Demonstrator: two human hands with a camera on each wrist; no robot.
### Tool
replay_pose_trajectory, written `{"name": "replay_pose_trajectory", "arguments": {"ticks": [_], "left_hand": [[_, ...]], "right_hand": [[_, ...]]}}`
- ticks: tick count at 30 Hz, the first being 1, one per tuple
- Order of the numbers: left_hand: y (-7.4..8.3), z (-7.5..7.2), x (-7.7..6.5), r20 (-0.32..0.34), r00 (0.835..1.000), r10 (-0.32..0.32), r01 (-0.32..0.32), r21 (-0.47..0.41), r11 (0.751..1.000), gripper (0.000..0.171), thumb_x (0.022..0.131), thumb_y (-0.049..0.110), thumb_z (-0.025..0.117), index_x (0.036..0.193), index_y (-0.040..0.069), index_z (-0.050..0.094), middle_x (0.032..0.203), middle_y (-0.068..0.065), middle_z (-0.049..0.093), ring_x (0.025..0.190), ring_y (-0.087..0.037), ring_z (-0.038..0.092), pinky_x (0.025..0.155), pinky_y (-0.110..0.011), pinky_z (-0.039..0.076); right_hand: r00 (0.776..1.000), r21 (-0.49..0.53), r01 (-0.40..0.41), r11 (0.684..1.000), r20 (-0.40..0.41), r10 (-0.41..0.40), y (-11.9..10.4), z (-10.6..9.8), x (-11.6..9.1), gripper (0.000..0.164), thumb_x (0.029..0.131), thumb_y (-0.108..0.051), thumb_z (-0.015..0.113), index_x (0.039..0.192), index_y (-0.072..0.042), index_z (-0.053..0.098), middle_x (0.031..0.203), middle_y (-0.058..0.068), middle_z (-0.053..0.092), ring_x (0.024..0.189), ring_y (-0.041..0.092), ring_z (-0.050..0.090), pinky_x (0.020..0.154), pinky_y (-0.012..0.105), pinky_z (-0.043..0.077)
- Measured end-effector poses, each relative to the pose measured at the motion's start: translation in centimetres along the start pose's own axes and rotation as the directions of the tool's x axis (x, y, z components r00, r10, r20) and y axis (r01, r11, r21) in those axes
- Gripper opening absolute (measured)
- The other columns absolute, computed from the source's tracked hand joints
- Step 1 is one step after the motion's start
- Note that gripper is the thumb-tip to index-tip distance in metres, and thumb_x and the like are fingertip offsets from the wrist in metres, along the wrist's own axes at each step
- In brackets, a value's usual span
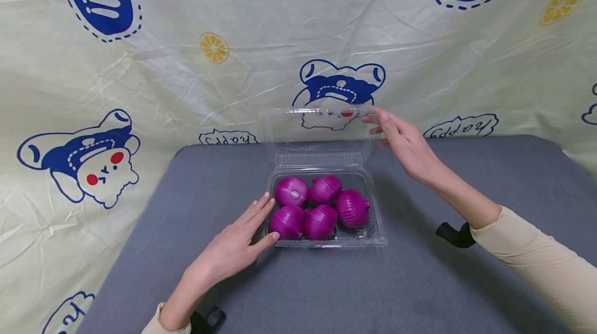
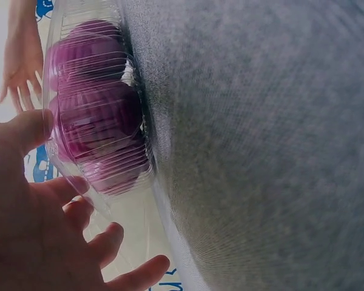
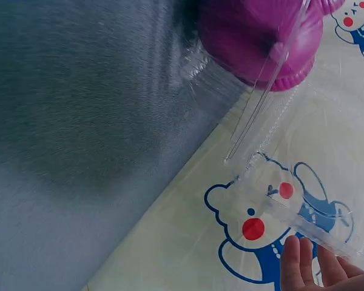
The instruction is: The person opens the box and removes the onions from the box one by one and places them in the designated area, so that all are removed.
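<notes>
Five round purple onions (image 1: pixel 319 222) sit in a clear, rectangular plastic box (image 1: pixel 379 240) on a flat grey table (image 1: pixel 373 292) — around the box, its raised lid (image 1: pixel 319 134) at twelve o'clock, left hand (image 1: pixel 238 245) at eight, right hand (image 1: pixel 404 143) at two.

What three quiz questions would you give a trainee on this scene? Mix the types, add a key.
1. Count: how many purple onions sit in the clear container?

2. True or false: the container's lid stands raised, with the right hand at its edge.

3. Multiple choice: in the head view, where is the left hand?
A. Behind the lid
B. At the container's left side
C. At the container's right side

Key: 1. Five. 2. True. 3. B.
</notes>
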State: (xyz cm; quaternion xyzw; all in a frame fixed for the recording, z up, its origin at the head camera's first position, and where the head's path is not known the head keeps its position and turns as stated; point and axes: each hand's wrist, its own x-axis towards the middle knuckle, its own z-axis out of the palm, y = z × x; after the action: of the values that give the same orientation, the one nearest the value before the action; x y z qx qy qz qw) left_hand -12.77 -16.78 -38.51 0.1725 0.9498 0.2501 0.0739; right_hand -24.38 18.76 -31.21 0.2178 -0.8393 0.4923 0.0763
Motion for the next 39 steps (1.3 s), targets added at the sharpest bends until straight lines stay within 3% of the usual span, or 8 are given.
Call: {"name": "replay_pose_trajectory", "arguments": {"ticks": [5, 10, 17, 21, 27, 36, 39], "left_hand": [[0.0, -0.1, -0.1, 0.012, 1.0, -0.009, 0.009, -0.013, 1.0, 0.074, 0.095, 0.059, 0.052, 0.157, 0.028, 0.026, 0.161, 0.016, 0.012, 0.148, -0.017, 0.014, 0.112, -0.053, 0.026], [0.0, -0.2, -0.1, 0.027, 0.999, -0.022, 0.022, -0.03, 0.999, 0.075, 0.095, 0.059, 0.054, 0.157, 0.029, 0.025, 0.161, 0.018, 0.011, 0.148, -0.017, 0.013, 0.113, -0.052, 0.026], [0.0, -0.3, -0.1, 0.034, 0.999, -0.029, 0.03, -0.033, 0.999, 0.075, 0.094, 0.06, 0.053, 0.157, 0.03, 0.024, 0.16, 0.021, 0.009, 0.148, -0.015, 0.012, 0.114, -0.051, 0.025], [0.0, -0.3, -0.2, 0.032, 0.999, -0.023, 0.024, -0.027, 0.999, 0.075, 0.095, 0.06, 0.052, 0.157, 0.03, 0.024, 0.16, 0.021, 0.009, 0.148, -0.015, 0.012, 0.114, -0.051, 0.025], [-0.1, -0.3, -0.3, 0.019, 1.0, 0.003, -0.002, -0.029, 1.0, 0.074, 0.096, 0.059, 0.052, 0.157, 0.028, 0.024, 0.161, 0.017, 0.01, 0.149, -0.019, 0.012, 0.113, -0.055, 0.024], [-0.1, -0.3, -0.2, 0.021, 1.0, 0.01, -0.009, -0.035, 0.999, 0.075, 0.096, 0.057, 0.052, 0.157, 0.026, 0.024, 0.162, 0.016, 0.01, 0.149, -0.02, 0.011, 0.113, -0.056, 0.023], [-0.1, -0.2, -0.2, 0.017, 1.0, 0.012, -0.011, -0.036, 0.999, 0.074, 0.096, 0.057, 0.052, 0.157, 0.026, 0.024, 0.162, 0.015, 0.01, 0.149, -0.021, 0.011, 0.113, -0.056, 0.023]], "right_hand": [[0.999, 0.047, -0.04, 0.998, -0.034, 0.042, 1.1, 1.0, 1.6, 0.046, 0.108, -0.031, 0.036, 0.147, -0.007, 0.043, 0.138, 0.013, 0.055, 0.12, 0.029, 0.054, 0.092, 0.042, 0.05], [0.995, 0.092, -0.092, 0.991, -0.022, 0.094, 2.3, 1.6, 2.4, 0.045, 0.109, -0.02, 0.035, 0.151, -0.004, 0.036, 0.141, 0.02, 0.051, 0.123, 0.035, 0.052, 0.094, 0.051, 0.048], [0.969, 0.273, -0.246, 0.93, 0.041, 0.244, 4.2, 2.2, 2.8, 0.047, 0.108, -0.013, 0.034, 0.154, -0.005, 0.028, 0.15, 0.018, 0.042, 0.132, 0.034, 0.042, 0.107, 0.049, 0.037], [0.953, 0.272, -0.304, 0.913, 0.071, 0.296, 4.9, 2.5, 2.9, 0.05, 0.108, -0.013, 0.035, 0.156, -0.006, 0.024, 0.152, 0.017, 0.039, 0.136, 0.032, 0.039, 0.109, 0.047, 0.034], [0.931, 0.274, -0.364, 0.89, 0.094, 0.352, 6.2, 2.9, 3.1, 0.049, 0.107, -0.011, 0.038, 0.153, 0.001, 0.027, 0.148, 0.023, 0.042, 0.133, 0.036, 0.041, 0.11, 0.044, 0.034], [0.88, 0.233, -0.474, 0.849, 0.153, 0.45, 7.6, 3.6, 3.1, 0.047, 0.106, -0.008, 0.038, 0.149, 0.01, 0.03, 0.143, 0.03, 0.04, 0.121, 0.037, 0.046, 0.105, 0.046, 0.04], [0.859, 0.196, -0.509, 0.838, 0.178, 0.48, 7.7, 3.8, 3.1, 0.047, 0.106, -0.008, 0.039, 0.148, 0.012, 0.031, 0.141, 0.032, 0.041, 0.114, 0.035, 0.053, 0.099, 0.041, 0.046]]}}
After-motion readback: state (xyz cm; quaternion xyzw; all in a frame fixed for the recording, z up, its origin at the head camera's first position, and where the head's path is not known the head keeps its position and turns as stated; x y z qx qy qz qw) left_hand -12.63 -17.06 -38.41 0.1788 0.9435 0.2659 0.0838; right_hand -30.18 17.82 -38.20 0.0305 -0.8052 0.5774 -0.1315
